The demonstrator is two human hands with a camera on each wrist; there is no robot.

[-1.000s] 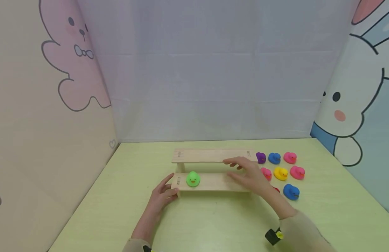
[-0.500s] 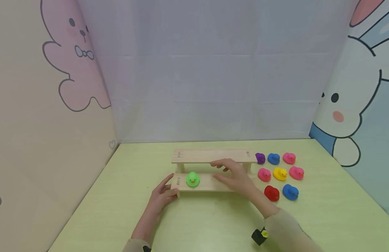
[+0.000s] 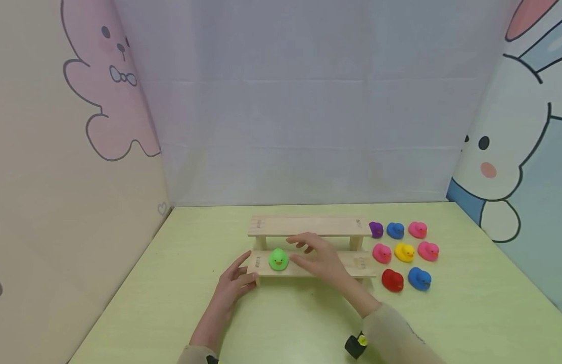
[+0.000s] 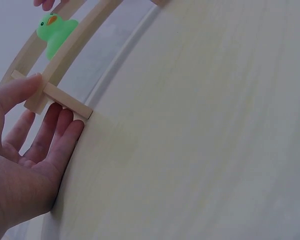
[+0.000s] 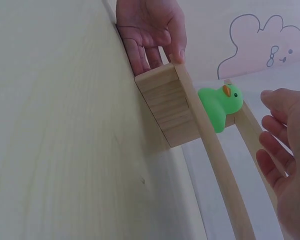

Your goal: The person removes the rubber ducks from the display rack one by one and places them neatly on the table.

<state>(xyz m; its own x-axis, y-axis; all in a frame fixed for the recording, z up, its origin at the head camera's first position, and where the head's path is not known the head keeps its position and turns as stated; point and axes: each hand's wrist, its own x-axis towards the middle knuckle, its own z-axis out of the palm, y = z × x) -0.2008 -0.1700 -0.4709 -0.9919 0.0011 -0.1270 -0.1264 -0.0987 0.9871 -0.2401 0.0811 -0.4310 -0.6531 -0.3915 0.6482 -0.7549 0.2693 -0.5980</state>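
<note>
A two-tier wooden stand (image 3: 326,263) is on the table, with a green toy duck (image 3: 278,259) sitting toward the left of its lower board. My left hand (image 3: 235,285) holds that board's left end; in the left wrist view the thumb (image 4: 25,87) lies on the wood and the other fingers are behind the leg. Just right of the duck hovers my right hand (image 3: 319,258), fingers loosely bent and holding nothing. The right wrist view shows a small gap between this hand (image 5: 290,145) and the duck (image 5: 220,105).
Right of the stand, several toy ducks are spread in rows, among them a red duck (image 3: 392,280), a blue duck (image 3: 419,278), a yellow duck (image 3: 404,252) and a purple duck (image 3: 376,229). The stand's upper board (image 3: 308,225) rises behind the lower one.
My right hand has moved left along the lower board toward the green duck, uncovering the board's right end and the red duck. The left hand and green duck stay in place.
</note>
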